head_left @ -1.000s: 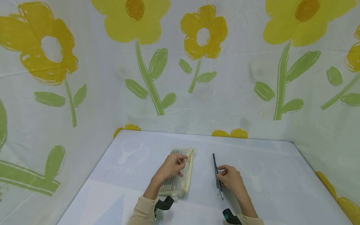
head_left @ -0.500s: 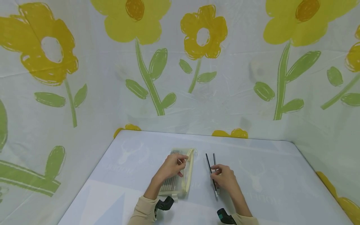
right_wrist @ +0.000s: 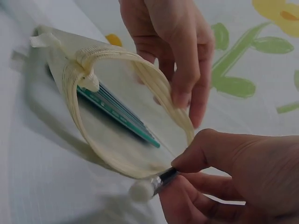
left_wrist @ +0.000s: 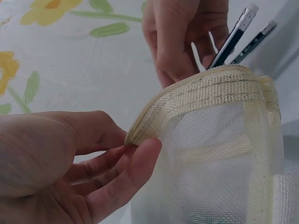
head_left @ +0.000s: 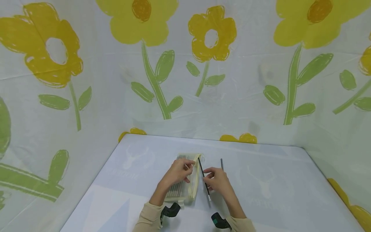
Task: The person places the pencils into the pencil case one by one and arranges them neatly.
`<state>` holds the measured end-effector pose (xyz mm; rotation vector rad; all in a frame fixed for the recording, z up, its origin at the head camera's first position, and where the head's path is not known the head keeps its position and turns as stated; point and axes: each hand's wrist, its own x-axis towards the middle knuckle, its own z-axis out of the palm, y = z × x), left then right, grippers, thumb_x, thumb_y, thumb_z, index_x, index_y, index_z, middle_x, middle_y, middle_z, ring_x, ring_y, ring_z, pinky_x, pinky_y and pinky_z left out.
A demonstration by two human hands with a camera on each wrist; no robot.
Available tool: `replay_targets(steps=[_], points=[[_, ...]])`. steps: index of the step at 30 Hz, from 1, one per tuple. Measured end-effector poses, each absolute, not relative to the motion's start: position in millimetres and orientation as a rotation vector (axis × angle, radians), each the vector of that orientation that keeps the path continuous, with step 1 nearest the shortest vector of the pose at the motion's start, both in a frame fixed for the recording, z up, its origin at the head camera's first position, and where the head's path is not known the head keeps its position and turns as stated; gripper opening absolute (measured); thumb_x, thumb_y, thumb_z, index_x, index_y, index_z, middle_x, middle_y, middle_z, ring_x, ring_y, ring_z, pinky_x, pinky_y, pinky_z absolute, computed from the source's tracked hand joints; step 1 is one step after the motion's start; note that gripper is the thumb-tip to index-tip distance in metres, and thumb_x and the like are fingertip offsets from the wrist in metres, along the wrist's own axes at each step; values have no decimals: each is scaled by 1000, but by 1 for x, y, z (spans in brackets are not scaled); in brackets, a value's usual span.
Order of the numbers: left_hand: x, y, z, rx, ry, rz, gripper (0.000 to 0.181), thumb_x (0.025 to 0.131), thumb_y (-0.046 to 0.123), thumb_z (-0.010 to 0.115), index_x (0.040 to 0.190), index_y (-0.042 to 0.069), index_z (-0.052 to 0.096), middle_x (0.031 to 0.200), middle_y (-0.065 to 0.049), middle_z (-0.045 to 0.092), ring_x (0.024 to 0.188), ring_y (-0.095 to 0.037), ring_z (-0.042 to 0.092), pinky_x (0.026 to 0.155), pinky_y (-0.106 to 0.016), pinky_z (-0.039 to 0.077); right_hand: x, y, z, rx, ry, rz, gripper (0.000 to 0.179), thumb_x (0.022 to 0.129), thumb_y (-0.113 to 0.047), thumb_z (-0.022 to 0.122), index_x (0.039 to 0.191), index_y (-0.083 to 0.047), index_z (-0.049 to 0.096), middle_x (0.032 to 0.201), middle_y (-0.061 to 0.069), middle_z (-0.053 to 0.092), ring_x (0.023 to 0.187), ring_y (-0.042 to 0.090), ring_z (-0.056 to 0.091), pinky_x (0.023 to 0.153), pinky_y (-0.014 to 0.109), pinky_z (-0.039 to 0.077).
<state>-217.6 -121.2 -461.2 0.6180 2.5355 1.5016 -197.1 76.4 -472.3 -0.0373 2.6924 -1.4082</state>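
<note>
My left hand (head_left: pixel 177 171) pinches the zippered edge of a cream mesh pencil pouch (left_wrist: pixel 205 135), between thumb and fingers. The pouch's mouth gapes wide in the right wrist view, with several pencils (right_wrist: pixel 122 116), green and grey, lying inside. Just right of the mouth, my right hand (head_left: pixel 219 181) pinches a dark pencil (head_left: pixel 204 176) with a white eraser end. That eraser (right_wrist: pixel 141 190) points toward the wearer, and the pencil runs alongside the pouch's rim. A second dark pencil (head_left: pixel 222 163) lies on the table beyond the right hand, partly hidden by it.
The pale table (head_left: pixel 278 180) carries faint printed deer heads and lettering. A white tab (head_left: pixel 181 203) sticks out from the pouch's near end. Flower-printed cloth (head_left: pixel 246 77) hangs behind and at both sides. A dark wrist camera (head_left: pixel 171 210) is strapped at the left sleeve.
My right hand has separated one pencil from the other and carried it left to the pouch's mouth. The second pencil stays on the table. My left hand keeps its hold on the edge.
</note>
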Motion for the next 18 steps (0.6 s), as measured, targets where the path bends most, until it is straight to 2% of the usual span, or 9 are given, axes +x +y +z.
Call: replay_targets(steps=[4, 7, 11, 14, 18], points=[[-217, -121, -459, 612, 2532, 1499, 34, 96, 4, 52, 128, -5, 62, 107, -22, 63, 67, -27, 67, 56, -41, 64, -204, 69, -473, -34, 2669, -1441, 33, 80, -8, 68, 112, 2, 69, 74, 6, 68, 49, 12, 62, 46, 25, 58], [-216, -120, -458, 609, 2536, 1492, 34, 97, 5, 52, 128, -4, 62, 111, -23, 62, 64, -20, 67, 57, -42, 64, -209, 66, -474, -14, 2665, -1458, 34, 80, -8, 67, 112, 3, 69, 76, 6, 70, 49, 12, 63, 46, 25, 58], [-215, -120, -458, 608, 2559, 1471, 34, 97, 5, 52, 128, -2, 62, 110, -19, 61, 59, -14, 65, 56, -39, 64, -211, 61, -474, 4, 2665, -1494, 36, 80, -8, 67, 114, 3, 69, 79, 8, 72, 50, 12, 64, 47, 25, 58], [-216, -120, -459, 602, 2574, 1459, 34, 97, 5, 52, 129, -1, 62, 106, -14, 60, 57, -14, 66, 55, -34, 63, -211, 56, -475, 7, 2641, -1548, 36, 80, -7, 66, 115, 5, 68, 80, 11, 73, 50, 13, 65, 47, 26, 59], [-217, -120, -459, 607, 2568, 1462, 35, 95, 3, 53, 128, -2, 62, 102, -13, 60, 58, -14, 66, 54, -35, 63, -210, 49, -478, 46, 2599, -1587, 37, 81, -7, 66, 115, 6, 67, 83, 13, 74, 51, 15, 67, 48, 27, 60]])
